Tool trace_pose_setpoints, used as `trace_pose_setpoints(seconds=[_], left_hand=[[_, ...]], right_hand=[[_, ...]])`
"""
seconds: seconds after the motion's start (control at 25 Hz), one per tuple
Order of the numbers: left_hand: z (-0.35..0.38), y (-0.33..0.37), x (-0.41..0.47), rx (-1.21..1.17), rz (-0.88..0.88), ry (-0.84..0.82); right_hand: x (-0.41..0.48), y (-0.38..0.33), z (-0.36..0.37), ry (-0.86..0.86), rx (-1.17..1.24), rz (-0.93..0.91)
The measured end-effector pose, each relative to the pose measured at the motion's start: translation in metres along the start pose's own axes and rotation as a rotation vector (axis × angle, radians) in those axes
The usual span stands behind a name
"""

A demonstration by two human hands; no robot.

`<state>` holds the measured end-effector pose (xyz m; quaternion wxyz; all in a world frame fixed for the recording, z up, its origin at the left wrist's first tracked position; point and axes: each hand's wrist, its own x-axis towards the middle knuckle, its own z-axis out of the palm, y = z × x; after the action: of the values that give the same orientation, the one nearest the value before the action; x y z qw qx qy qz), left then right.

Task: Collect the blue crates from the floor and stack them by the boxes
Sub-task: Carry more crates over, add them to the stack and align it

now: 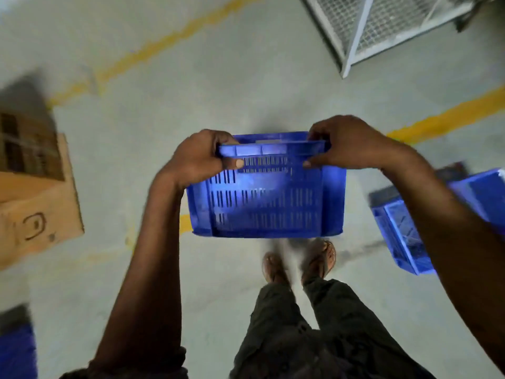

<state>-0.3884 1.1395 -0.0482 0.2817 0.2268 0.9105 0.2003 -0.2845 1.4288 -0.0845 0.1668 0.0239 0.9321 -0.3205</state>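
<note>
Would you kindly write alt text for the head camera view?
Both bare hands, left hand and right hand, grip the rim of a blue slotted plastic crate held above the grey concrete floor. A brown cardboard box sits at left; a second blue plastic crate lies at right.

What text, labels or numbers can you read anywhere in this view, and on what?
No text can be read.
Cardboard box: a dark hand-drawn mark on its side, too blurred to read.
Held blue crate, in the left hand and right hand: no lettering visible.
Second blue crate on the floor: none visible.
Yellow floor lines: plain stripes.
</note>
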Motion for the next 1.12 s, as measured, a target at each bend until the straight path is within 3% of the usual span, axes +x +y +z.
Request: trace_pose_setpoints(seconds=[0.32,0.6,0.92,1.12], left_hand=[[-0.028,-0.068,-0.242,0.114,-0.245,0.417],[0.022,-0.179,-0.507,0.208,-0.48,0.68],[0.087,-0.285,-0.773,0.217,-0.831,0.855],[0.135,-0.332,-0.905,0.181,-1.083,0.736]], right_hand=[[-0.032,-0.213,0.108,-0.173,-0.157,-0.404],[-0.116,-0.409,0.253,-0.332,-0.274,-0.68],[-0.232,-0.611,0.427,-0.48,-0.34,-1.021],[-0.29,-0.712,0.544,-0.542,-0.465,-1.289]])
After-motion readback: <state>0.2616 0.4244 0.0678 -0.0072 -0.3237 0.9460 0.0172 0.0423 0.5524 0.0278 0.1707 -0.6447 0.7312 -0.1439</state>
